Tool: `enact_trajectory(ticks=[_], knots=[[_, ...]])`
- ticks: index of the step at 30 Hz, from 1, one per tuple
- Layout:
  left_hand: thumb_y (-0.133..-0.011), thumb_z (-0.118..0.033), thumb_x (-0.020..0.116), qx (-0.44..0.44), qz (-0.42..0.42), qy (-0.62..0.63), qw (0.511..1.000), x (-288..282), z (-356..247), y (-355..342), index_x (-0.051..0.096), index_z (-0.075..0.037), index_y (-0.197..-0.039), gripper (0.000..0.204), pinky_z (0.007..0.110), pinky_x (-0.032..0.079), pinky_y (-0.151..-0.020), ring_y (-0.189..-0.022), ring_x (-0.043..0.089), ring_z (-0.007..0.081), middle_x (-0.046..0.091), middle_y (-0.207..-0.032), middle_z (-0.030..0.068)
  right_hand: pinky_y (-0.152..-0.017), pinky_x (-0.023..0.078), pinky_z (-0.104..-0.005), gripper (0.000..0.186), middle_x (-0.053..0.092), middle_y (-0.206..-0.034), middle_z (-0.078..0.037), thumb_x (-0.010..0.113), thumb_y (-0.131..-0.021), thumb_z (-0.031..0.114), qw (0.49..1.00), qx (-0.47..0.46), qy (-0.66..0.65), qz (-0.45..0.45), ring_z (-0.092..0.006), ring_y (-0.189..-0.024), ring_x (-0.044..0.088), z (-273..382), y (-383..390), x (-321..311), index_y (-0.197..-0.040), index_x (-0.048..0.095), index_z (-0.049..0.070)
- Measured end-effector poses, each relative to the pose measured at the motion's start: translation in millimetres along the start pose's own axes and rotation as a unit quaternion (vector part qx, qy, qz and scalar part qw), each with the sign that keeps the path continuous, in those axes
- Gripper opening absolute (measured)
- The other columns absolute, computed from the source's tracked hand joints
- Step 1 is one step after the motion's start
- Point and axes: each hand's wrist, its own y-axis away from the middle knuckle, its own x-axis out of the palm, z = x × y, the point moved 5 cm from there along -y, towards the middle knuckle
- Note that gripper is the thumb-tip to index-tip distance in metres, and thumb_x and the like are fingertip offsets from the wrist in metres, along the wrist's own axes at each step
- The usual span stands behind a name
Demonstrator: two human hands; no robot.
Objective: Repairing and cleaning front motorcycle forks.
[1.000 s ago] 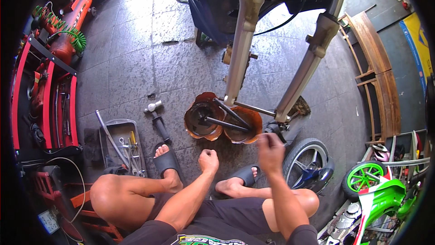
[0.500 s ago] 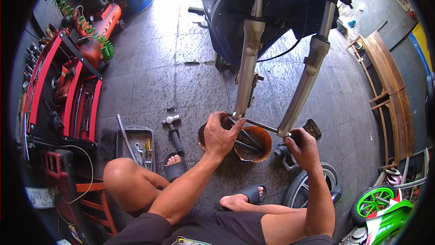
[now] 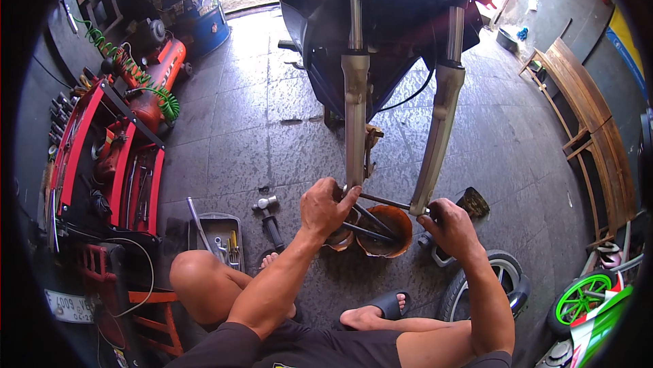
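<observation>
In the head view, a thin rod (image 3: 384, 201) is seen at the centre of the frame, between the feet of the left fork leg (image 3: 356, 123) and the right fork leg (image 3: 437, 137); the gap appears to be bridged already, while no wheel is carried there; whether the rod is secured at either end is hidden by the fingers, so that part is judged unsettled; the foot of the left leg is met by the left hand (image 3: 323, 208), its fingers bent and its thumb laid forward, and the foot of the right leg by the right hand (image 3: 450, 226), fingers curled inward; whether rod or leg is actually grasped by either cannot be told.

Below centre, a rusty tin (image 3: 407, 233) is stood on the dark, mottled tile floor (image 3: 245, 143); a wheel (image 3: 453, 293) is laid at lower right, partly covered by the forearm; a hammer (image 3: 271, 225) and a tool tray (image 3: 238, 222) are set left of centre; the room is lined by a red tool rack (image 3: 124, 164) and an orange compressor (image 3: 163, 77) at left, and by wooden planks (image 3: 578, 89) at right.
</observation>
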Motion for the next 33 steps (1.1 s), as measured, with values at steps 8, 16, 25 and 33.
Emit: enact_trajectory(ticks=[8, 16, 25, 33], knots=[[-0.079, -0.055, 0.075, -0.057, 0.048, -0.039, 0.996, 0, -3, -4, 0.058, -0.001, -0.071, 0.057, 0.05, 0.05, -0.064, -0.069, 0.066, 0.0394, 0.064, -0.074, 0.0184, -0.072, 0.053, -0.0411, 0.03, 0.068, -0.087, -0.02, 0.069, -0.09, 0.025, 0.998, 0.024, -0.05, 0.024, -0.0325, -0.078, 0.068, -6, 0, 3, -0.1, 0.065, -0.003], [-0.078, -0.063, 0.071, -0.068, 0.062, -0.1, 0.991, 1, -8, -13, 0.063, 0.0, -0.068, 0.065, 0.05, 0.052, -0.063, -0.068, 0.068, 0.0407, 0.066, -0.071, 0.0217, -0.066, 0.05, -0.0399, 0.038, 0.067, -0.078, -0.02, 0.065, -0.095, 0.03, 0.979, 0.105, -0.165, 0.053, -0.024, -0.068, 0.063, -25, -3, 14, -0.093, 0.066, -0.008], [-0.079, -0.06, 0.072, -0.064, 0.079, -0.091, 0.991, 1, -6, -14, 0.066, 0.002, -0.07, 0.064, 0.049, 0.051, -0.062, -0.066, 0.068, 0.0395, 0.066, -0.068, 0.0238, -0.062, 0.049, -0.0403, 0.04, 0.064, -0.073, -0.022, 0.065, -0.094, 0.032, 0.99, 0.08, -0.104, 0.044, -0.0218, -0.062, 0.059, -14, -4, 8, -0.09, 0.065, -0.007], [-0.078, -0.069, 0.067, -0.097, 0.148, -0.145, 0.973, -4, -16, -20, 0.069, 0.004, -0.081, 0.074, 0.053, 0.053, -0.072, -0.082, 0.069, 0.0443, 0.069, -0.079, 0.0258, -0.063, 0.046, -0.0324, 0.032, 0.057, -0.068, -0.007, 0.067, -0.096, 0.027, 0.98, 0.09, -0.175, 0.018, -0.0109, -0.068, 0.05, -20, 1, 10, -0.092, 0.066, -0.005]])
